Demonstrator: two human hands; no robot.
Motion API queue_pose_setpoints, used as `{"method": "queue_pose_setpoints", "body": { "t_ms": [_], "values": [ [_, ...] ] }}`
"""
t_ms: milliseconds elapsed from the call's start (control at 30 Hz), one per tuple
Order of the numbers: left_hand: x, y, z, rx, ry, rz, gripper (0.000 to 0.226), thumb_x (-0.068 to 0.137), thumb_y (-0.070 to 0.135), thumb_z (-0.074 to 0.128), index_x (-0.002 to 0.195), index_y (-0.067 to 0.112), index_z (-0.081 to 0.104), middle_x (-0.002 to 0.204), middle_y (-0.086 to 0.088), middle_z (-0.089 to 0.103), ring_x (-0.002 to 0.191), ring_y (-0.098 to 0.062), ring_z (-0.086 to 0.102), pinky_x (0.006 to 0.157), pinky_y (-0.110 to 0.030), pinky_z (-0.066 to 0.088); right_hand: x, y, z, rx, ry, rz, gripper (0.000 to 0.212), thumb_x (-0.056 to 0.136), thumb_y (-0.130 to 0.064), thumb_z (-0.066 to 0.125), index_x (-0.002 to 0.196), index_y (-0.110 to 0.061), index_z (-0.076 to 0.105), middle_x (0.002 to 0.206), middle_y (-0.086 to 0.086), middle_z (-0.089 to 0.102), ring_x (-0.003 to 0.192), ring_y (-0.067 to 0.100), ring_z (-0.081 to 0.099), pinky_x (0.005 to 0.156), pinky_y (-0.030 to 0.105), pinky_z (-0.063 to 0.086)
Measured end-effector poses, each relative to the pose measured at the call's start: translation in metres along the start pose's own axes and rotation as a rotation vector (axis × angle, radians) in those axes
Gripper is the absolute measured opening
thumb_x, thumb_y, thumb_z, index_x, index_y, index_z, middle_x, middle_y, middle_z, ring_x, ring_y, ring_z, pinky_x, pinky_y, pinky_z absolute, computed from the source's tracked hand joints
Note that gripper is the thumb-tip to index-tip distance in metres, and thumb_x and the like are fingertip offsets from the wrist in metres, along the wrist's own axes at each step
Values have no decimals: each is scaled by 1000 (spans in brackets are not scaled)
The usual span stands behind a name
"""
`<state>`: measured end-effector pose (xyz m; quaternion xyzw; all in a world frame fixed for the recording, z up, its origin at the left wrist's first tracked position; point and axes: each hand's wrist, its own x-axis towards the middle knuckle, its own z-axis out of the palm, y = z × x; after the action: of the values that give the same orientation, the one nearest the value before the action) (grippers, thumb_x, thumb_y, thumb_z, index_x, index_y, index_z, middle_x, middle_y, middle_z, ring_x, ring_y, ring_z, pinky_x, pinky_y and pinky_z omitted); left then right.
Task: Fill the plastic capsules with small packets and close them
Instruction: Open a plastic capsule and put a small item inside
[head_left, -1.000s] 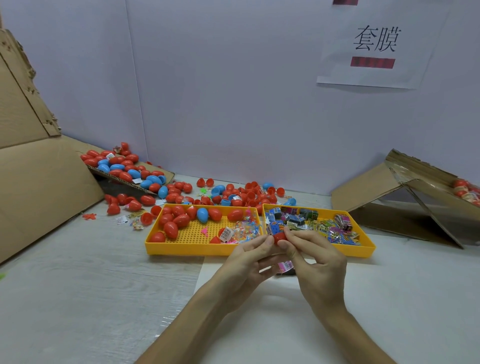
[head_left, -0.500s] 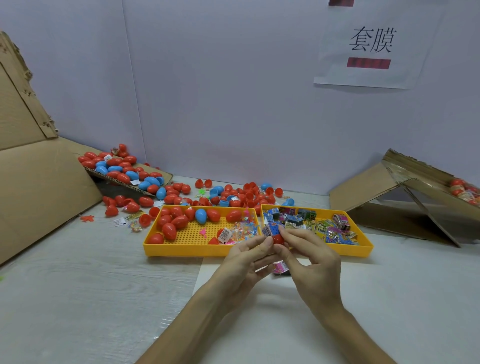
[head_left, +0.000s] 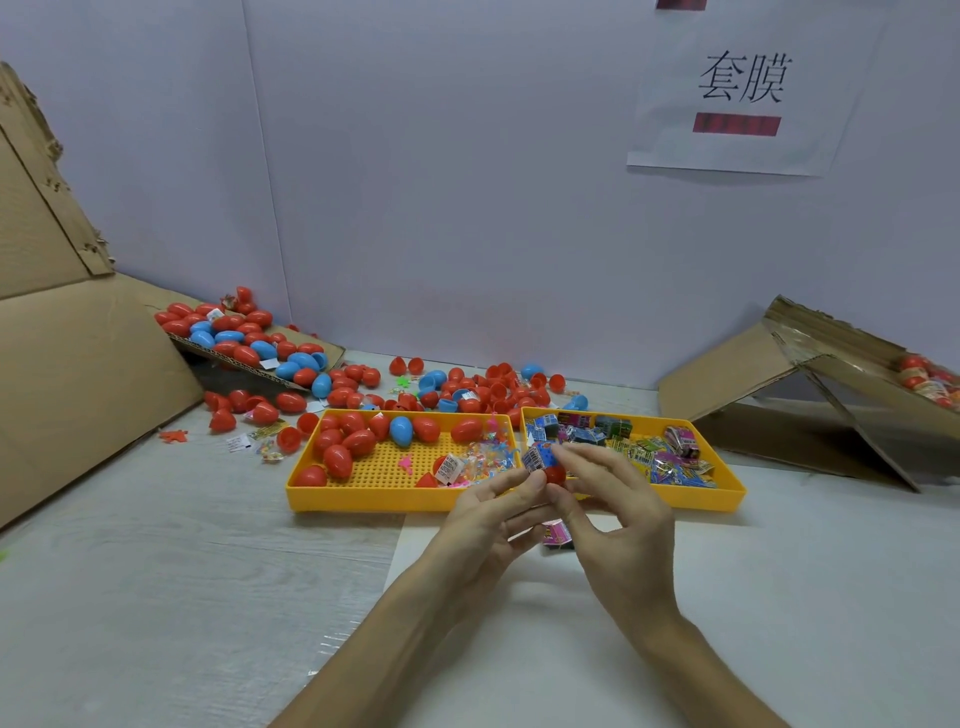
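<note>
**2 hands work a packet into a red capsule in front of the yellow trays**

Nearest the camera, both forearms reach in over a white sheet (head_left: 779, 597) laid on the pale table (head_left: 156, 597). The left hand (head_left: 488, 525) and the right hand (head_left: 618, 514) meet at the fingertips, pinched together on a red capsule half (head_left: 555, 474). A small blue printed packet (head_left: 537, 457) sits at the capsule's top, touching it; whether it is inside cannot be told. Beneath the hands a pink packet (head_left: 557, 535) lies on the sheet.

Just beyond stand 2 yellow trays side by side. The left tray (head_left: 363, 499) holds red capsules, 1 blue capsule (head_left: 401, 430) and a heap of clear, coloured packets (head_left: 488, 460). The right tray (head_left: 727, 499) holds a spread of printed packets (head_left: 670, 462).

Farther back, loose red and blue capsules (head_left: 467, 387) are scattered across the table to the wall. At far left a cardboard flap (head_left: 249, 358) carries another pile of capsules (head_left: 234, 332). At far right a tilted cardboard box (head_left: 831, 384) shows a few blurred capsules (head_left: 930, 379) inside. A paper sign (head_left: 743, 88) hangs on the wall above.
</note>
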<state>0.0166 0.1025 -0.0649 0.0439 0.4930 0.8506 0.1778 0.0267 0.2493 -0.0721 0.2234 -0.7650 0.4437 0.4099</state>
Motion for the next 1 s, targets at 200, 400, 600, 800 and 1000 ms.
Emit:
{"method": "queue_pose_setpoints", "body": {
  "t_ms": [200,400,600,800,1000],
  "values": [
    [0,-1,0,9,-8,-4,34,73,37,78,102,18,75,97,-3,76,95,-15,73,76,-22,52,2,2,-3,2,-24,-37,28,80,-5,73,107,-7,75,102,3,71,100,5,65,84,18,54],
    [-1,1,2,13,4,-31,55,75,31,77,123,9,64,100,-5,76,95,-16,74,75,-23,53,2,3,-3,17,-18,-29,36,76,2,77,109,-11,73,103,2,71,100,5,66,83,15,53],
    [-5,2,0,-36,-88,-36,18,82,31,79,97,21,80,107,-6,75,100,-15,72,84,-24,55,3,0,-3,18,2,29,34,77,-12,75,111,-12,72,101,2,71,96,4,67,79,12,53],
    [-6,3,2,12,-87,-21,33,80,37,74,107,17,74,94,-2,74,92,-11,71,85,-25,52,2,1,-5,-40,-19,-20,30,75,-8,76,104,-2,76,94,3,72,93,6,65,81,16,55],
    [-6,4,2,-3,-103,-21,35,83,34,70,112,14,71,98,-3,74,92,-12,70,84,-25,51,2,0,-5,-22,-12,-14,31,74,-6,77,106,-3,75,94,0,71,93,2,65,79,9,52]
  ]
}}
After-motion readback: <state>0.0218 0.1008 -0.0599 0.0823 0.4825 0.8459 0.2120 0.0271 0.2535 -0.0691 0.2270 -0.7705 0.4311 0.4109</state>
